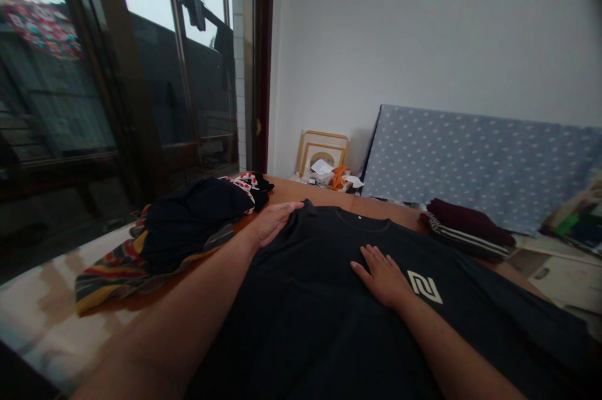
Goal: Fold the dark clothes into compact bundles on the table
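A black T-shirt [324, 300] lies spread out in front of me, its round neckline at the far side. It has a pale angular logo on the right part of its chest. My right hand [380, 274] rests flat on the chest beside the logo, fingers apart. At the shirt's far left shoulder is my left hand [277, 222], turned on edge with its fingers stretched out and the tips touching the cloth. The underside of that hand is hidden. The long sleeve at the right reaches toward the frame's edge.
Left of the shirt lies a heap of dark and striped clothes [197, 218]. Folded garments [465, 227], maroon on top, sit at the far right. Behind are a picture frame [324, 143], a blue dotted cloth [470, 155] and a white drawer unit [555, 274]. Glass doors stand at left.
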The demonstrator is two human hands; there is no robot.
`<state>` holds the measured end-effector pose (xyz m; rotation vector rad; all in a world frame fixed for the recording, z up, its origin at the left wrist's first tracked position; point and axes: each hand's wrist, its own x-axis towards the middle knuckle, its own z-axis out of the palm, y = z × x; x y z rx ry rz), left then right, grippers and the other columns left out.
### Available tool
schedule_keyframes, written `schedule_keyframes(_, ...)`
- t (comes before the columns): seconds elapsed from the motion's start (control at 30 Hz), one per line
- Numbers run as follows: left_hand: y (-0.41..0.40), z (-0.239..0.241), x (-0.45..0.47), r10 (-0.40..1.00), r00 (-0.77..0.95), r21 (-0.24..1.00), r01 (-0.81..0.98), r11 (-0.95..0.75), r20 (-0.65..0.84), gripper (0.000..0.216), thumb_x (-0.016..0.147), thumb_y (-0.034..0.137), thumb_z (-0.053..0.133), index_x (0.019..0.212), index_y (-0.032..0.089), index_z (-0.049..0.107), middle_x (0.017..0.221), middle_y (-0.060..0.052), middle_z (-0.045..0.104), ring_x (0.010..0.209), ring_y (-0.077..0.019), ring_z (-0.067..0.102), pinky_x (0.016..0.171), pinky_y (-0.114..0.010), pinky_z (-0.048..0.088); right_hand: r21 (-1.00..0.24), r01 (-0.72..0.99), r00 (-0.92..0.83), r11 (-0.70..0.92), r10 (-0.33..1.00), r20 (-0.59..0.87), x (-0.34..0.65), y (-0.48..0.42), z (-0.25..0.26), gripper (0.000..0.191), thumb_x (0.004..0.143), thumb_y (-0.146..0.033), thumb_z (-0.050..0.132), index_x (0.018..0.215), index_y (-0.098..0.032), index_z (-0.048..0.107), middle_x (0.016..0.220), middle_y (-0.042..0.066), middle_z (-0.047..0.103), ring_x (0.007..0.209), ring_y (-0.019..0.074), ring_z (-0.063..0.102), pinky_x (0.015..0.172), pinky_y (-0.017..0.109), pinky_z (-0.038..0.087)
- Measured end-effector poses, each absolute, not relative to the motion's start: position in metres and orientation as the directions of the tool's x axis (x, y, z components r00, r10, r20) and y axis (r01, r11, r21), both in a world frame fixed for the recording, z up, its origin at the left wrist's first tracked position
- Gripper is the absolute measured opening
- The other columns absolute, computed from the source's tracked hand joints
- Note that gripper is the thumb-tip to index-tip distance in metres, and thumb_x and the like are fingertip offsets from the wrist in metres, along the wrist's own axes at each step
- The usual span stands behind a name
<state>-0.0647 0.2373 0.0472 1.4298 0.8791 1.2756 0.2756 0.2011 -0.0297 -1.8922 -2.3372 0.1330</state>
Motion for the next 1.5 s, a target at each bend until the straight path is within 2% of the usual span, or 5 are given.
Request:
schedule_keyframes(0.17, 0.23, 0.059, -0.055, 0.962, -0.028, 0.962, 0.044, -0.271, 0.272, 0.041, 0.081, 0.05, 0.066, 0.102, 0.015, 0.07, 0.1, -0.009, 0.073, 0.091, -0.0191, 0.066, 0.085, -0.033, 0.05, -0.154, 0.964, -0.21, 0.216, 0.976, 0.05, 0.275, 0.2, -0.029, 0.086, 0.092, -0.074, 0.018, 0.154, -0.017, 0.031, 0.161, 0.011, 0.027, 0.15, 0.0276, 0.017, 0.12, 0.049, 0.012)
schedule_keyframes(0.33, 0.218, 0.056, -0.056, 0.949, 0.286, 0.825, 0.498, -0.267, 0.134, 0.038, 0.08, 0.056, 0.063, 0.078, 0.018, 0.065, 0.066, -0.001, 0.064, 0.06, -0.014, 0.057, 0.058, -0.025, 0.043, -0.15, 0.965, -0.211, 0.216, 0.976, 0.047, 0.276, 0.201, -0.028, 0.087, 0.091, -0.075, 0.018, 0.155, -0.017, 0.03, 0.161, 0.011, 0.027, 0.15, 0.0278, 0.017, 0.12, 0.049, 0.012)
schedule_keyframes(0.67, 0.209, 0.027, -0.054, 0.886, 0.427, 0.366, 0.807, -0.464, 0.182, 0.034, 0.069, 0.045, 0.073, 0.093, 0.022, 0.068, 0.095, -0.006, 0.064, 0.089, -0.0233, 0.06, 0.077, -0.031, 0.045, -0.156, 0.966, -0.205, 0.207, 0.978, 0.032, 0.276, 0.2, -0.027, 0.088, 0.091, -0.076, 0.017, 0.155, -0.017, 0.03, 0.161, 0.011, 0.026, 0.15, 0.0272, 0.016, 0.12, 0.047, 0.011)
schedule_keyframes(1.03, 0.222, 0.034, -0.056, 0.988, 0.107, 0.934, 0.329, -0.138, 0.109, 0.037, 0.086, 0.047, 0.049, 0.097, 0.017, 0.067, 0.079, -0.003, 0.071, 0.07, -0.0186, 0.063, 0.067, -0.029, 0.047, -0.165, 0.965, -0.2, 0.202, 0.979, 0.029, 0.275, 0.199, -0.024, 0.087, 0.091, -0.075, 0.018, 0.155, -0.017, 0.03, 0.161, 0.011, 0.025, 0.15, 0.0278, 0.017, 0.12, 0.047, 0.011)
schedule_keyframes(1.5, 0.209, 0.038, -0.058, 0.892, 0.426, 0.649, 0.638, -0.414, 0.15, 0.028, 0.08, 0.047, 0.063, 0.08, 0.021, 0.072, 0.079, -0.003, 0.07, 0.074, -0.0194, 0.062, 0.065, -0.026, 0.042, -0.159, 0.966, -0.202, 0.204, 0.979, 0.029, 0.275, 0.198, -0.024, 0.087, 0.091, -0.075, 0.018, 0.155, -0.017, 0.03, 0.161, 0.011, 0.027, 0.15, 0.0265, 0.017, 0.12, 0.046, 0.011)
